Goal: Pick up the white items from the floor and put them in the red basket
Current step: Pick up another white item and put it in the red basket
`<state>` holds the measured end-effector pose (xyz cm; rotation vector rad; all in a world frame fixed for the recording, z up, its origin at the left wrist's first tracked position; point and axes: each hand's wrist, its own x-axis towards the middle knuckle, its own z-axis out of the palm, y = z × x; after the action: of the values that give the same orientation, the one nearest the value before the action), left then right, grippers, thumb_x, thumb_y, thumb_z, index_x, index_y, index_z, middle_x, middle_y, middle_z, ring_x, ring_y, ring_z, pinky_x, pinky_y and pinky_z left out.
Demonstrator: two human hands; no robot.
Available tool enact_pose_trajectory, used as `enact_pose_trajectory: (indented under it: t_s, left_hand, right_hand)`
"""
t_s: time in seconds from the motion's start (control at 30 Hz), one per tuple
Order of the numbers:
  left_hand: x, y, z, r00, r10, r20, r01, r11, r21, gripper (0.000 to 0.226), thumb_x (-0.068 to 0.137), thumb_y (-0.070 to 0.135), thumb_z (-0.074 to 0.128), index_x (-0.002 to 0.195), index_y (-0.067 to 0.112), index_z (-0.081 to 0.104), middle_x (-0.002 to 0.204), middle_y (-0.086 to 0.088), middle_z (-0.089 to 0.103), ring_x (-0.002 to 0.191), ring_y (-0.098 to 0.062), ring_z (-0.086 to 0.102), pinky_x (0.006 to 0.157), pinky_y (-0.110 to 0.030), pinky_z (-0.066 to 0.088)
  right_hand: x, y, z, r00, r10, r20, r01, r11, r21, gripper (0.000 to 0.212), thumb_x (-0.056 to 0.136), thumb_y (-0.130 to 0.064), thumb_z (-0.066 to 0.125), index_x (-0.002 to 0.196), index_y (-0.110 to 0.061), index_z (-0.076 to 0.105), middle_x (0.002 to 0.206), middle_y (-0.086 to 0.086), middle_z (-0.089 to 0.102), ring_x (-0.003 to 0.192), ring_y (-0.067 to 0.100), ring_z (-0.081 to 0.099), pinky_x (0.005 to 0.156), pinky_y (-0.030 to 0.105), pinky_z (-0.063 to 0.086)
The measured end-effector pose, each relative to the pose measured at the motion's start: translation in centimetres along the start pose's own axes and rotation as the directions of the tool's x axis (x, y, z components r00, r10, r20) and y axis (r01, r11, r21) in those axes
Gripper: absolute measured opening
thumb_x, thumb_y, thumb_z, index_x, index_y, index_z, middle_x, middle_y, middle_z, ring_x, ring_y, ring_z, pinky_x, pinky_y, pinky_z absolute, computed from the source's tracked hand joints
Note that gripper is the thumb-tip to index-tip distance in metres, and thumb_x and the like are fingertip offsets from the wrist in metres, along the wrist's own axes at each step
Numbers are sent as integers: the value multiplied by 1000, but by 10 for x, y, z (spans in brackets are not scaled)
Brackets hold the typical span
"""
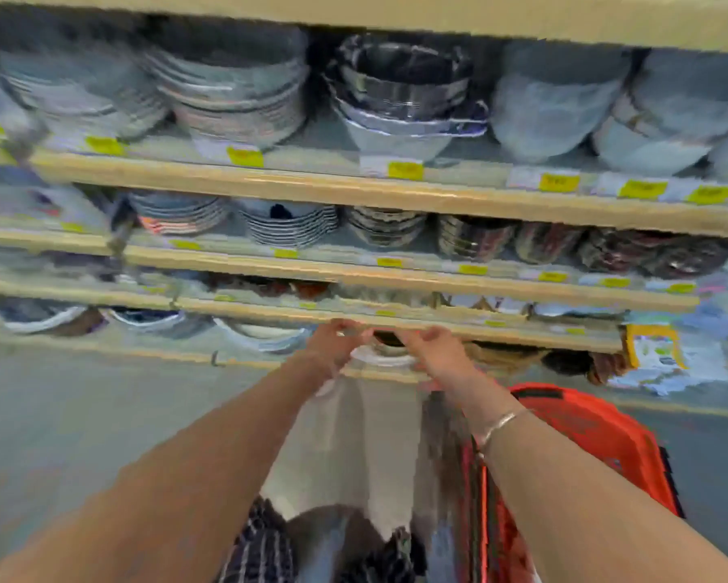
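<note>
A white cloth item (354, 448) hangs in front of me, held up by its top edge. My left hand (333, 342) grips its upper left corner and my right hand (434, 355) grips its upper right corner, both with curled fingers. The red basket (598, 439) stands on the floor to the right, partly behind my right forearm. Dark striped and patterned cloth (265, 544) lies below the white item at the bottom of the view. The frame is blurred by motion.
Wooden shelves (354, 187) stacked with bowls and plates rise straight ahead, with yellow price tags along their edges. Grey floor (80, 414) lies to the left and behind the basket. Packaged goods (656, 351) sit at the right on the lowest shelf.
</note>
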<state>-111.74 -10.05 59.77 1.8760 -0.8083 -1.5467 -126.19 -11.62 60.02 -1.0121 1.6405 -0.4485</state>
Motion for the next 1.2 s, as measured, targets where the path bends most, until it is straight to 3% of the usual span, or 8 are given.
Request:
enact_pose_trajectory:
  t_s: [0.07,0.27,0.5,0.63,0.8,0.9,1.1,1.2]
  left_hand:
    - [-12,-17,-73,992,-25,-125,14,996,-83,21,87,24,64,106,17,58,86,-7,54,62,-15,46,56,-25,37]
    - [-63,-105,-285,890,-176,-421,82,969,-234,39,88,31,62,118,7,58,95,-11,57,66,-18,51,59,-26,48]
    - [-137,-208,-467,732,-331,-595,30,889,-457,43,91,27,58,126,4,53,99,-11,52,65,-16,47,50,-23,37]
    - [-180,-263,-529,635,-468,-615,3,797,-604,45,91,31,58,129,8,50,110,-12,55,83,-26,53,54,-26,39]
    - [-225,-333,-592,492,-611,-620,-57,688,-724,43,92,30,56,129,7,52,106,-10,53,86,-28,52,58,-31,42]
    - [-248,-372,-632,377,-690,-619,-118,627,-770,44,92,29,57,129,6,51,109,-11,54,85,-25,54,56,-28,42]
    - [-285,-441,-686,249,-823,-510,-206,470,-859,46,90,31,59,128,6,51,110,-11,55,84,-25,53,62,-31,44]
    - [-295,-469,-703,205,-856,-475,-236,428,-873,42,90,29,60,124,4,54,97,-10,54,65,-20,49,57,-29,42]
  right_hand:
    - [-12,-35,61,995,-33,93,39,997,-65,27,85,-38,67,70,-21,53,93,6,61,82,20,59,59,32,51]
    - [-55,-108,265,909,-23,416,144,955,-260,40,88,-41,62,116,-13,58,108,4,58,95,24,60,81,40,51]
    - [-128,-144,485,747,2,665,352,848,-397,32,86,-41,65,105,-17,56,101,3,58,86,21,56,70,34,46]
    - [-178,-147,583,642,89,761,453,757,-471,21,87,-41,63,84,-22,53,99,3,56,84,19,53,68,31,44]
    - [-225,-138,694,537,223,814,564,623,-543,34,89,-40,60,110,-14,55,128,14,58,92,21,51,74,35,43]
    - [-254,-124,766,467,289,836,635,548,-544,49,89,-39,60,127,-9,53,122,14,59,92,20,50,76,35,42]
    - [-308,-90,880,358,437,825,750,391,-533,41,85,-40,65,114,-13,54,128,13,59,84,18,53,62,27,42]
    - [-331,-71,918,323,494,807,781,343,-523,46,82,-38,70,117,-12,54,120,11,61,84,18,52,75,34,50]
